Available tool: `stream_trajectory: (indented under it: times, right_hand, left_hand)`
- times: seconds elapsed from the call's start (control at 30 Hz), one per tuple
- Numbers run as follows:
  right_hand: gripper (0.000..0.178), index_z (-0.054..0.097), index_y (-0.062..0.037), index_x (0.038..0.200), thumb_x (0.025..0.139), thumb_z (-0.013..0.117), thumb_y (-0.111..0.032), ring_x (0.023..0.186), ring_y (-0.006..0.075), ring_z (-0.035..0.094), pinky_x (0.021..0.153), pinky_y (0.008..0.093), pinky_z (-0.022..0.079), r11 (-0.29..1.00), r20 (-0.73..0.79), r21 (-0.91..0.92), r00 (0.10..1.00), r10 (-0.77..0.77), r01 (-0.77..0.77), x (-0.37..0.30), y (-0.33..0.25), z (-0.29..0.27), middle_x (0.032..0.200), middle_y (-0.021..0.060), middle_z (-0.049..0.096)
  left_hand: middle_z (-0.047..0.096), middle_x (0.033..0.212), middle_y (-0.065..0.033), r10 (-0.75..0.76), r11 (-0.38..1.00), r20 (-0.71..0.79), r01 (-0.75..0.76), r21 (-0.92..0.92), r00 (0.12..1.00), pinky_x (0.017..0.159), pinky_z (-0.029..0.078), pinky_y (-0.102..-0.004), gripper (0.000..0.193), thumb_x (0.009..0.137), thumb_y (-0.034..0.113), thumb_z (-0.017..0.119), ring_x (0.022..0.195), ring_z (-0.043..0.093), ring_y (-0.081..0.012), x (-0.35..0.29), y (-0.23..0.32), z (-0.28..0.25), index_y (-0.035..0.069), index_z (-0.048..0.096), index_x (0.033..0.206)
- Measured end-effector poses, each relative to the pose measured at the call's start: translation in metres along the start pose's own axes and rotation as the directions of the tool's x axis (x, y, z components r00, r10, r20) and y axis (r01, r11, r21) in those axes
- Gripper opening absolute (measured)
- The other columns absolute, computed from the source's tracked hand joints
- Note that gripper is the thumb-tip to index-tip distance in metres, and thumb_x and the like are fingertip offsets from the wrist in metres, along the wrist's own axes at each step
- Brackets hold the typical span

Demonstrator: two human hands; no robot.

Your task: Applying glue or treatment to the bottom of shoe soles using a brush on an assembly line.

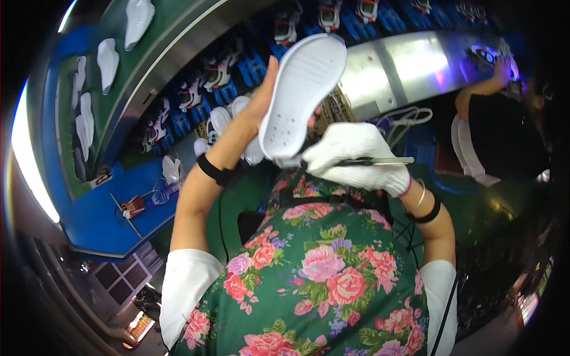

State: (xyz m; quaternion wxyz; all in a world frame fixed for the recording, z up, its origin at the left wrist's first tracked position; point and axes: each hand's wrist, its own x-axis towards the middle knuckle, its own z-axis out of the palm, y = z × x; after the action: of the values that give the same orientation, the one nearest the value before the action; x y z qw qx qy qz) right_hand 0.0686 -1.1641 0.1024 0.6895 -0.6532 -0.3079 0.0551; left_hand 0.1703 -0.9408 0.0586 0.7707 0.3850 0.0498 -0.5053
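A white shoe sole (306,77) is held up in front of me, tilted with its wide end up and away. My bare left hand (261,104) grips it, thumb along its left edge and fingertips showing at its right edge. My right hand (353,151), in a white knitted glove, is closed round a slim brush (386,161) with a dark and pale handle. The brush's working end is at the sole's narrow lower end, where small holes dot the surface; whether it touches is hard to tell. More white soles (219,121) lie partly hidden behind my left forearm.
Beyond the sole runs a metal-edged conveyor (409,71) beside blue racks of shoes (217,74). Soles (108,62) lie on a green surface at upper left. A blue table (101,219) stands left. At right, a co-worker's arm (481,89) reaches to a lit shoe.
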Motion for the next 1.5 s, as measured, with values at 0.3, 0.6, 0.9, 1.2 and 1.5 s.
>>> stream_trajectory:
  times: [0.3, 0.6, 0.9, 1.2, 1.5]
  right_hand:
    - [0.013, 0.076, 0.0003, 0.089, 0.077, 0.077, 0.002, 0.087, 0.0190, 0.071, 0.081, 0.0299, 0.055, 0.953, -0.440, -0.222, 0.893, 0.089, -0.204, 0.016, -0.011, -0.027, 0.097, 0.0134, 0.076]
    - [0.014, 0.074, -0.0046, 0.084, 0.071, 0.078, 0.000, 0.082, 0.0256, 0.071, 0.075, 0.0344, 0.055, 0.877, -0.225, -0.479, 0.971, -0.083, -0.036, 0.017, -0.028, -0.019, 0.092, 0.0128, 0.076]
    - [0.024, 0.075, -0.0048, 0.093, 0.070, 0.080, 0.000, 0.079, 0.0263, 0.069, 0.072, 0.0341, 0.054, 0.829, -0.298, -0.559, 0.926, -0.234, 0.030, 0.025, -0.038, -0.008, 0.096, 0.0110, 0.075]
    - [0.032, 0.074, -0.0037, 0.100, 0.069, 0.077, -0.001, 0.085, 0.0280, 0.070, 0.075, 0.0357, 0.056, 0.687, -0.229, -0.712, 0.877, -0.422, 0.144, 0.048, -0.045, -0.030, 0.104, 0.0136, 0.074]
    - [0.036, 0.075, -0.0028, 0.102, 0.066, 0.076, 0.001, 0.091, 0.0298, 0.071, 0.079, 0.0383, 0.057, 0.589, -0.080, -0.786, 0.913, -0.400, 0.190, 0.039, -0.048, -0.007, 0.108, 0.0159, 0.074]
  left_hand:
    - [0.065, 0.125, -0.0203, 0.115, 0.974, -0.287, -0.165, -0.158, 0.951, 0.098, 0.054, -0.0462, 0.051, 0.107, 0.041, 0.035, 0.112, 0.066, -0.0331, -0.007, -0.054, 0.020, 0.003, 0.052, 0.137]
    - [0.056, 0.135, -0.0239, 0.155, 0.776, 0.109, -0.053, -0.628, 0.982, 0.090, 0.057, -0.0568, 0.053, 0.102, 0.048, 0.046, 0.111, 0.063, -0.0453, -0.030, -0.061, 0.011, 0.018, 0.046, 0.147]
    - [0.050, 0.143, -0.0260, 0.403, 0.620, 0.126, -0.169, -0.767, 0.907, 0.103, 0.045, -0.0651, 0.076, 0.079, 0.037, 0.061, 0.125, 0.055, -0.0456, -0.033, -0.074, 0.016, 0.002, 0.045, 0.145]
    - [0.052, 0.142, -0.0215, 0.298, 0.654, 0.053, -0.163, -0.739, 0.953, 0.098, 0.046, -0.0704, 0.084, 0.093, 0.071, 0.045, 0.120, 0.059, -0.0434, -0.027, -0.069, 0.052, 0.011, 0.037, 0.151]
    - [0.052, 0.145, -0.0188, 0.334, 0.754, 0.101, -0.202, -0.625, 0.937, 0.112, 0.043, -0.0495, 0.072, 0.099, 0.058, 0.045, 0.130, 0.055, -0.0324, -0.023, -0.088, 0.036, 0.008, 0.039, 0.150]
